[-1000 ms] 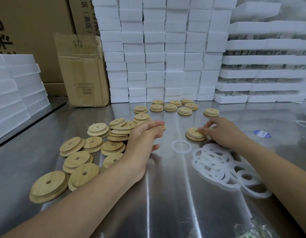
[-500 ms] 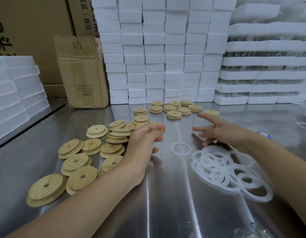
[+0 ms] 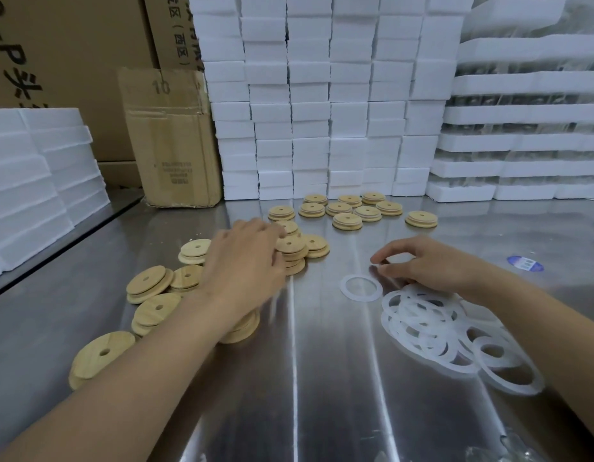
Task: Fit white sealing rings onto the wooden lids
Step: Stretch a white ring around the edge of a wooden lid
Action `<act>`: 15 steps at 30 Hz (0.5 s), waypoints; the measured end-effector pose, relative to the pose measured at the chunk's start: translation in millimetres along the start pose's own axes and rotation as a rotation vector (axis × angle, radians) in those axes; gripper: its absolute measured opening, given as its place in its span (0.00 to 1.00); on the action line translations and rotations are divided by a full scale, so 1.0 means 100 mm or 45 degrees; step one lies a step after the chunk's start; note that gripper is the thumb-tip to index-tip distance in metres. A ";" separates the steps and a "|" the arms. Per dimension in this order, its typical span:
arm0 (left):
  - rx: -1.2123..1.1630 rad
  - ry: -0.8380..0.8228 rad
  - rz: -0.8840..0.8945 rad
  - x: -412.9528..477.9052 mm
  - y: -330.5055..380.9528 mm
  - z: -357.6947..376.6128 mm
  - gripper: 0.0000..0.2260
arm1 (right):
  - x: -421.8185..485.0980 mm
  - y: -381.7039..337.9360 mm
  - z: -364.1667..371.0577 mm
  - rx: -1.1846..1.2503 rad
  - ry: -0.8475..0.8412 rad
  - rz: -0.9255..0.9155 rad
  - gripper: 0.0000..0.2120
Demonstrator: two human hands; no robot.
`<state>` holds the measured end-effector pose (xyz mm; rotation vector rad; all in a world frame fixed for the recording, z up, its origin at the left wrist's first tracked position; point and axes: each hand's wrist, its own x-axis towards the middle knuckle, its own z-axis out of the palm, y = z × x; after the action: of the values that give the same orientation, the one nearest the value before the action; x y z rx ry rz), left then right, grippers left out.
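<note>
Steel table [image 3: 322, 378] is keeping supplies split, so I'm laying my left hand [image 3: 245, 261] on the wooden lids [image 3: 297, 248] under it, grip unclear, and hovering my loosely curled, empty right hand [image 3: 429, 261] beside a white ring [image 3: 343, 287].

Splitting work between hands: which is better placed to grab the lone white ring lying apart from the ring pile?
The right hand: its fingertips hover right beside the lone ring, with the ring pile below its wrist. The left hand is over the loose wooden lids, farther away.
</note>
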<state>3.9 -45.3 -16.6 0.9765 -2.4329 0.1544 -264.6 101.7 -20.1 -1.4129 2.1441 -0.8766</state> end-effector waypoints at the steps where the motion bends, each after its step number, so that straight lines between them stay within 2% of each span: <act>1: 0.069 -0.071 -0.066 0.01 -0.07 -0.03 0.17 | 0.00 0.00 0.00 -0.007 -0.004 -0.001 0.05; 3: 0.146 -0.170 -0.188 0.02 -0.19 -0.08 0.17 | 0.00 0.00 0.00 -0.014 -0.007 -0.006 0.04; 7: 0.128 -0.146 -0.252 0.02 -0.28 -0.11 0.15 | 0.02 -0.01 0.03 -0.068 0.009 -0.046 0.04; 11: -0.020 -0.160 -0.304 0.04 -0.30 -0.10 0.11 | -0.01 -0.08 0.08 -0.153 -0.043 -0.137 0.05; 15: -0.239 -0.025 -0.301 0.05 -0.28 -0.09 0.10 | -0.05 -0.16 0.17 -0.202 -0.057 -0.203 0.02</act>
<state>22.7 -66.4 -8.7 1.1711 -2.2779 -0.1628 -240.9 96.7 -21.0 -1.6853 2.1303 -0.7361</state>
